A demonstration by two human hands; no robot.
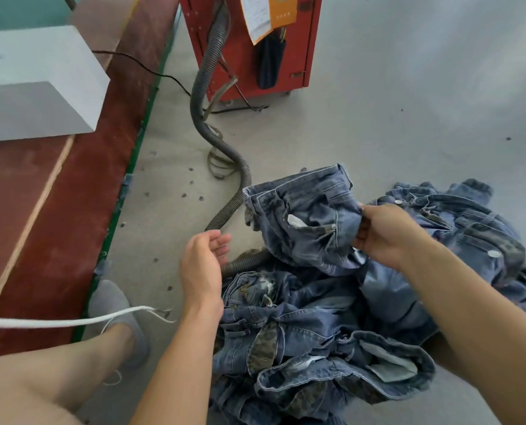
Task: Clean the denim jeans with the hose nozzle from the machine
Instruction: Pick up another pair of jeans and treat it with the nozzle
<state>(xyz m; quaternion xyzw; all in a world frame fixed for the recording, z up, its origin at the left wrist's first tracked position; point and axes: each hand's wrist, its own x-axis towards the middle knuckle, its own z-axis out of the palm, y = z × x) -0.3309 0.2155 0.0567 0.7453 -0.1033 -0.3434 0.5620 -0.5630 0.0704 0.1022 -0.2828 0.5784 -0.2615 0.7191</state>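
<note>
My right hand [384,233] grips the waistband edge of a pair of blue denim jeans [304,216] and holds it up above a heap of more jeans [310,332] on the floor. My left hand [205,259] hovers with relaxed fingers and holds nothing, just left of the jeans. A grey ribbed hose [225,154] runs from the red machine [255,44] across the floor. Its near end [243,265] slips under the denim by my left hand, so the nozzle is hidden.
A red strip with a green edge [123,191] runs along the left, with a white box [38,84] above it. My leg and grey shoe [114,308] are at lower left, crossed by a white cord [71,320]. More jeans [458,222] lie at the right on grey concrete floor.
</note>
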